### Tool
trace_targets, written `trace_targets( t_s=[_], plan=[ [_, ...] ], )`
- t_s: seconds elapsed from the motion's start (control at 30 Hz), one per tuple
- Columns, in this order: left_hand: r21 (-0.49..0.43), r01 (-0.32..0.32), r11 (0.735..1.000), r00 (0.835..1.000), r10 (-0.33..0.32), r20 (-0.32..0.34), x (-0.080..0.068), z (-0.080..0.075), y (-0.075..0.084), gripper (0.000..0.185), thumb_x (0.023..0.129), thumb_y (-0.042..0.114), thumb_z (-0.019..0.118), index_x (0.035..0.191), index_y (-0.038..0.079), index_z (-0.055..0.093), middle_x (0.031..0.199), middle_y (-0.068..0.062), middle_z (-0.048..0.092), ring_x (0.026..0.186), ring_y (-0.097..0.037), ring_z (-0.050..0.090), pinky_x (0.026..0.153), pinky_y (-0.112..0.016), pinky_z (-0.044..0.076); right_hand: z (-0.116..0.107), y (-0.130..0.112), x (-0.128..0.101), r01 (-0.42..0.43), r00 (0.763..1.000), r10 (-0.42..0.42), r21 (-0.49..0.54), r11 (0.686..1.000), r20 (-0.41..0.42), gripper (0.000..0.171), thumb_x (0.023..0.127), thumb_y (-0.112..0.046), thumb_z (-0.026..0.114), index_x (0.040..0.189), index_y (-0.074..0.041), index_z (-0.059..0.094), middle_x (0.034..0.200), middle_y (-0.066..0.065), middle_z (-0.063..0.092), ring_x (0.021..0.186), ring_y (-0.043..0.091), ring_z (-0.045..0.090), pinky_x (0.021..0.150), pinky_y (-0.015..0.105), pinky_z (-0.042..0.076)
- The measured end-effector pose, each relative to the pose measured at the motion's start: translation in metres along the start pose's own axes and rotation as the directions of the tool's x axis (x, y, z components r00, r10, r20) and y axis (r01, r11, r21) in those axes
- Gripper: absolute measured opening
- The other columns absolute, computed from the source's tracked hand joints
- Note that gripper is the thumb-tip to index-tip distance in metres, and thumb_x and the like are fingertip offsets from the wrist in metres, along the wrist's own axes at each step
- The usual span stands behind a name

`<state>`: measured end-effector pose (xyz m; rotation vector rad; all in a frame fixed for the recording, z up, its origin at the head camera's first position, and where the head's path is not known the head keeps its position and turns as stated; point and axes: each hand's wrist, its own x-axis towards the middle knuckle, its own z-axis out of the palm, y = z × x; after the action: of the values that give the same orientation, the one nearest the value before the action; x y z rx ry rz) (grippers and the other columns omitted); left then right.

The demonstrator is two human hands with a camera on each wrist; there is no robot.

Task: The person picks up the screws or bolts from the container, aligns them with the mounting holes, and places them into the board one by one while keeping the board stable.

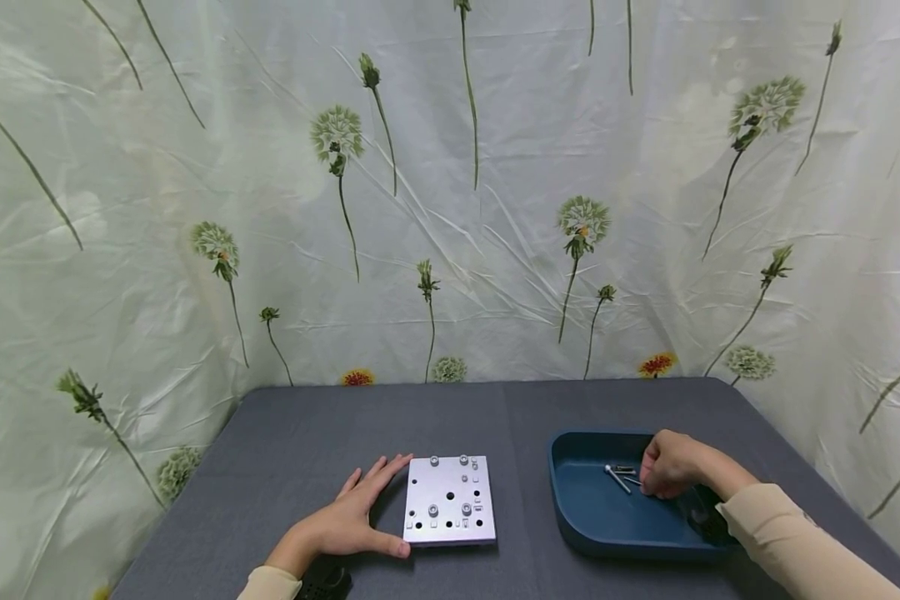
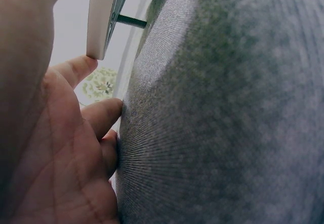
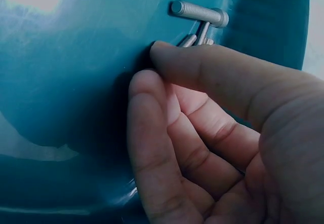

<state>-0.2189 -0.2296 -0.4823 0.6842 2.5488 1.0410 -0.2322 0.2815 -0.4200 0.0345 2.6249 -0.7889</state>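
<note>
Metal plate [image 1: 448, 483], probably stiff and weighty, is sitting on grey cloth [image 1: 420, 417] (edges are offering surest hold); left hand [image 1: 348, 521] is resting wide-spread against it, clasping nothing. Right hand [image 1: 669, 468], fingers curled, is hovering in the blue tray [image 1: 600, 521], possibly pinching something, can't tell, beside slick-looking threaded bolts [image 3: 197, 12].

Remotely, I record a smooth metal plate [image 1: 450, 479] at six o'clock; at four, a glossy, plastic-looking tray [image 1: 600, 530] with a ridged metal screw [image 3: 197, 12]. Tablecloth [image 1: 345, 421]: matt, woven.
</note>
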Motion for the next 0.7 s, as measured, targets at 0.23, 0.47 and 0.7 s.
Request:
trace_targets(
  t_s=[0.23,0.47,0.7],
  plan=[
    [-0.001,0.009,1.000,1.000,-0.009,0.009,0.001,0.000,-0.001,0.120,0.079,0.051,0.094,0.173,0.023,0.025,0.179,-0.015,0.024,0.166,-0.050,0.010,0.125,-0.082,-0.002,0.002,0.001,0.000,-0.006,1.000,0.006,0.010,1.000,0.000,0.016,0.089,-0.002,0.079,0.076,-0.007,0.071,0.069,0.003,0.067,0.064,0.013,0.063,0.061,0.027,0.059],
    [-0.001,0.001,1.000,1.000,-0.001,0.010,0.002,0.001,-0.001,0.120,0.079,0.050,0.094,0.173,0.022,0.025,0.179,-0.015,0.024,0.166,-0.051,0.010,0.125,-0.082,-0.003,-0.004,0.002,-0.005,0.036,0.999,-0.038,0.054,0.998,0.036,0.017,0.091,0.000,0.072,0.075,-0.005,0.069,0.069,0.004,0.067,0.064,0.013,0.062,0.062,0.028,0.060],
    [-0.002,0.004,1.000,1.000,-0.004,0.009,0.001,0.000,-0.002,0.121,0.079,0.051,0.095,0.173,0.024,0.024,0.180,-0.014,0.023,0.166,-0.050,0.010,0.125,-0.081,-0.002,-0.014,0.002,-0.007,0.088,0.995,-0.092,0.094,0.992,0.037,0.016,0.096,-0.001,0.068,0.080,-0.002,0.072,0.070,0.003,0.066,0.065,0.013,0.063,0.063,0.029,0.060]
  ],
)
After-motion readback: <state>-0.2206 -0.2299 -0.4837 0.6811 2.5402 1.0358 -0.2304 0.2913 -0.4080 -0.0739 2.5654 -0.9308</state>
